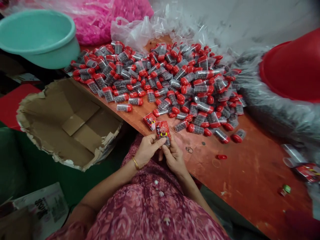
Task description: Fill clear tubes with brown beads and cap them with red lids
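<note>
A small red printed packet (163, 129) with a yellow oval on it is held upright between both hands, near the table's front edge. My left hand (147, 150), with a gold bangle at the wrist, grips its left side, thumb across the lower front. Closed on the lower right side is my right hand (173, 156). Just behind lies a similar red packet (149, 120) on the table. Beyond it spreads a heap of clear tubes with red caps (172, 96), dark grains inside; the nearest lie close to my fingers.
An open cardboard box (82, 116) stands left of the table (240, 173), below a turquoise basin (40, 50). Bagged pink pieces (95, 23) lie at the back. On the right, a red tub (292, 66) rests on a plastic-covered dark mass. A loose red cap (221, 157) lies nearer.
</note>
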The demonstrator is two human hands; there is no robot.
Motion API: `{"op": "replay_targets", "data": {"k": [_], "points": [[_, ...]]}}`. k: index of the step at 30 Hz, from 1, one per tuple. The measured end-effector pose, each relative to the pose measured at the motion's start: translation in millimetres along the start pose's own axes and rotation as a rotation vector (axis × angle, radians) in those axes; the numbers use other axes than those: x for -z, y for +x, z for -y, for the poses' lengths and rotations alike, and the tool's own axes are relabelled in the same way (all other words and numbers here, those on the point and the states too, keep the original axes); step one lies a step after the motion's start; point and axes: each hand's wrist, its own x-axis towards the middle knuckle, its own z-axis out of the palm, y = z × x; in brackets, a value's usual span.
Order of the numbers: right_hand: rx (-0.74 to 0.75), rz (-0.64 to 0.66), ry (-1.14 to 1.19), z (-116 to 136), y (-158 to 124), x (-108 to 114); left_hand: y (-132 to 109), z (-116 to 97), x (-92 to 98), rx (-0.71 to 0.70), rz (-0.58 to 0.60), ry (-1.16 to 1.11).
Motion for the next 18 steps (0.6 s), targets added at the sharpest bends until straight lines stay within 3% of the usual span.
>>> {"op": "replay_targets", "data": {"k": [6, 9, 12, 15, 18], "points": [[-0.005, -0.046, -0.075, 2, 3, 4, -5, 3, 6.3, 0.025, 0.059, 0.004], [0.002, -0.128, -0.184, 3, 2, 7, -7, 6, 10.3, 0.060, 0.102, -0.054], [0.055, -0.205, -0.333, 2, 2, 7, -10, 8, 14.8, 0.129, 0.062, -0.124], [0.079, -0.156, -0.451, -1, 5, 2, -13, 4, 22.2, 0.188, -0.005, -0.170], [0.116, -0.039, -0.511, -2, 6, -7, -26, -8, 41.2, 0.148, -0.102, -0.096]]}}
